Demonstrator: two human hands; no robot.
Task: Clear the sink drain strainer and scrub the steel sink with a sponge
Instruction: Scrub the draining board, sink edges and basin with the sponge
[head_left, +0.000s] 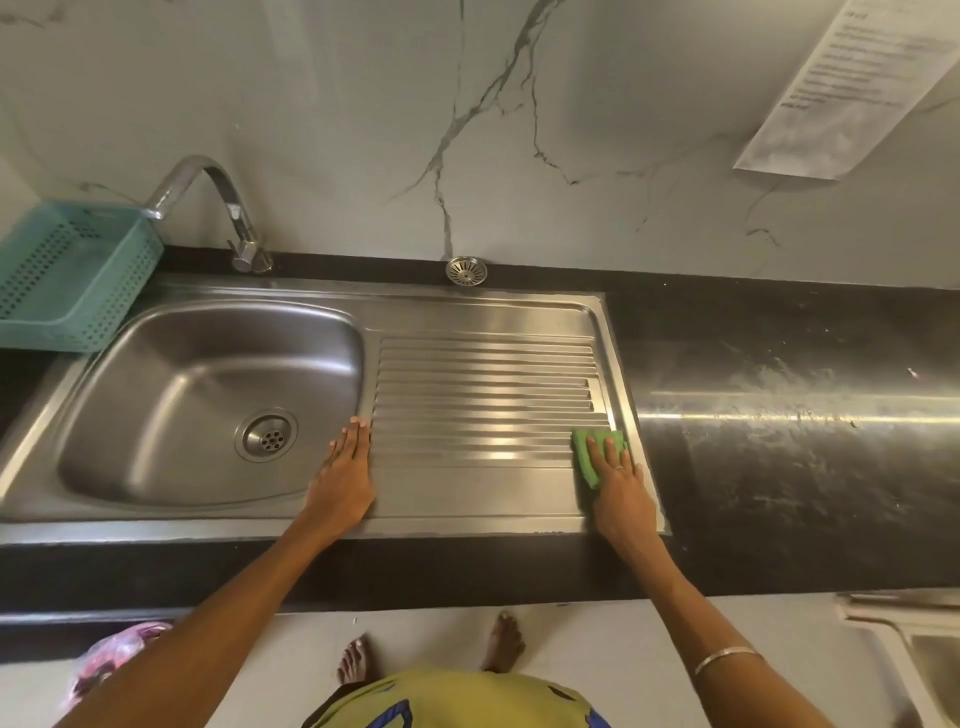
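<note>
She leans over the steel sink (218, 374), left hand (345, 470) laid flat on the rim between basin and ribbed drainboard (483, 395). Her right hand (621, 486) presses a green sponge (592, 452) on the drainboard's right edge. The strainer (466, 270) sits on the black counter (779, 415) at the wall, near the tap (228, 208) and a teal basket (67, 275).

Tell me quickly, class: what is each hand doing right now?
Left hand: open, fingers straight, resting flat on the sink beside the basin.
Right hand: open, fingers straight, pressing the green sponge onto the draining board.
</note>
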